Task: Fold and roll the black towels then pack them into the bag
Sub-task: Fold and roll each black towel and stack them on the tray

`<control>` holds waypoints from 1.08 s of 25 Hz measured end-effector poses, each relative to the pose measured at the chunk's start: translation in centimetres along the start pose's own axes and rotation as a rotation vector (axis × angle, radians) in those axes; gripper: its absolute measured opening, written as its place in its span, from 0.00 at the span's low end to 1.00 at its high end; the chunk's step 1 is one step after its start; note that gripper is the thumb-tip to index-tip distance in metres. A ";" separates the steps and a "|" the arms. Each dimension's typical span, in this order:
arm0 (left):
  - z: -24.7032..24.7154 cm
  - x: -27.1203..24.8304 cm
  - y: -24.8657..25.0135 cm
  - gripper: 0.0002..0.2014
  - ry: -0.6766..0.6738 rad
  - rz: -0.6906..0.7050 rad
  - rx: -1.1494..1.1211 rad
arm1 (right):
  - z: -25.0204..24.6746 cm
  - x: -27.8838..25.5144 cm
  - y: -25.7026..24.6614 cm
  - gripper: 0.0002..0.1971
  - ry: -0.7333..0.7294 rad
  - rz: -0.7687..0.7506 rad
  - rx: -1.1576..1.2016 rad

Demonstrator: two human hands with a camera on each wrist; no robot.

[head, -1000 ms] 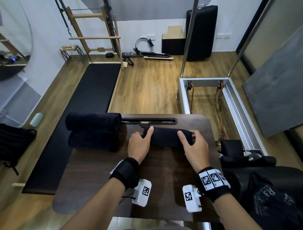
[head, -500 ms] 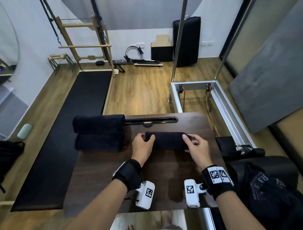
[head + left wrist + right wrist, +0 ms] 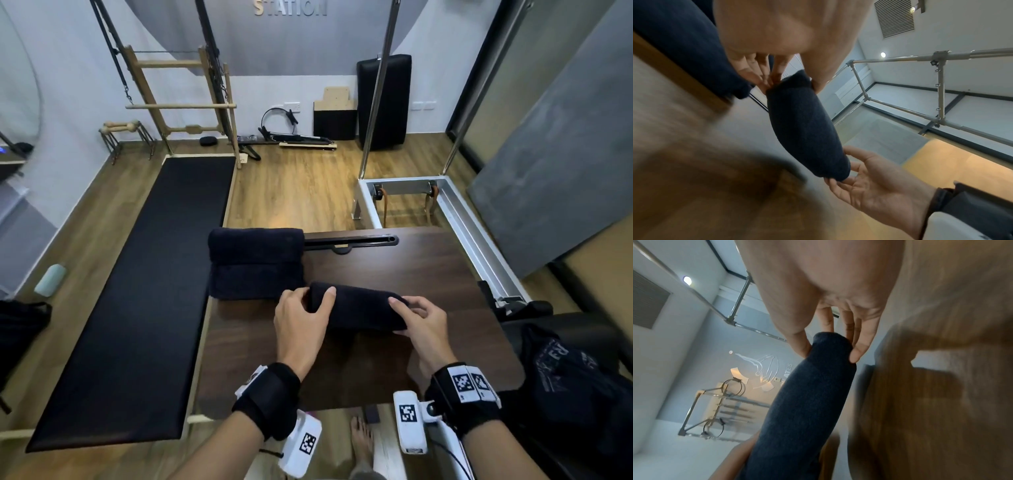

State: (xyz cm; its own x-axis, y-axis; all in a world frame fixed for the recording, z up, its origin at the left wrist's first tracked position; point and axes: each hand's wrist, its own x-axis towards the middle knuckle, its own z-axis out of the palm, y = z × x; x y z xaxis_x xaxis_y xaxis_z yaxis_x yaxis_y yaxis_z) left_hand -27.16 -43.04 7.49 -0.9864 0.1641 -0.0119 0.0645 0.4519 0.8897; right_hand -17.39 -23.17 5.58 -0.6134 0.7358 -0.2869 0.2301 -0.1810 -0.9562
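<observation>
A rolled black towel (image 3: 359,308) is held just above the dark wooden table (image 3: 428,274). My left hand (image 3: 303,313) grips its left end with thumb on top, and my right hand (image 3: 416,317) grips its right end. The left wrist view shows the rolled towel (image 3: 807,126) lifted, my left hand (image 3: 781,48) at one end and my right hand (image 3: 875,181) at the other. In the right wrist view my right hand (image 3: 834,331) pinches the rolled towel's (image 3: 801,402) end. Two more rolled black towels (image 3: 257,262) lie side by side at the table's far left. A black bag (image 3: 579,380) sits to the right.
A long black padded mat (image 3: 144,291) runs along the floor on the left. A metal reformer frame (image 3: 455,212) with upright poles stands beyond the table on the right. Another black bag (image 3: 20,329) lies at the far left. My bare foot (image 3: 363,438) shows below the table's near edge.
Both hands have shifted from pressing on top of the rolled towel to gripping its ends, and the towel has come up off the table, closer to me.
</observation>
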 end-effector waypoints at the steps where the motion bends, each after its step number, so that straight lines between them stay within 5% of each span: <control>1: -1.8 -0.2 -1.0 0.17 0.031 0.006 -0.011 | 1.5 -1.1 0.2 0.07 -0.031 -0.004 0.009; 6: -9.8 -0.3 -5.6 0.10 0.137 -0.104 -0.083 | 10.1 -5.1 2.1 0.08 -0.139 -0.003 -0.014; 11: -13.8 2.3 -8.3 0.17 0.183 -0.225 -0.192 | 16.0 -5.8 3.6 0.12 -0.124 -0.027 -0.064; 19: -13.5 4.3 -10.5 0.15 0.146 -0.221 -0.156 | 17.9 -5.3 4.2 0.18 0.070 -0.115 -0.347; 27: -13.6 4.0 -11.2 0.21 0.180 -0.190 -0.062 | 19.0 -4.1 3.6 0.18 0.086 -0.066 -0.485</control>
State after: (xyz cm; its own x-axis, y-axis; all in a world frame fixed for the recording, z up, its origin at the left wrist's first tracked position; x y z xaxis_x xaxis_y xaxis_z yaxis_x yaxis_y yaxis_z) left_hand -33.93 -59.38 3.71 -0.9912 -0.0799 -0.1052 -0.1287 0.4044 0.9055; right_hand -28.40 -39.30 2.20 -0.5787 0.7903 -0.2012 0.5306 0.1775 -0.8289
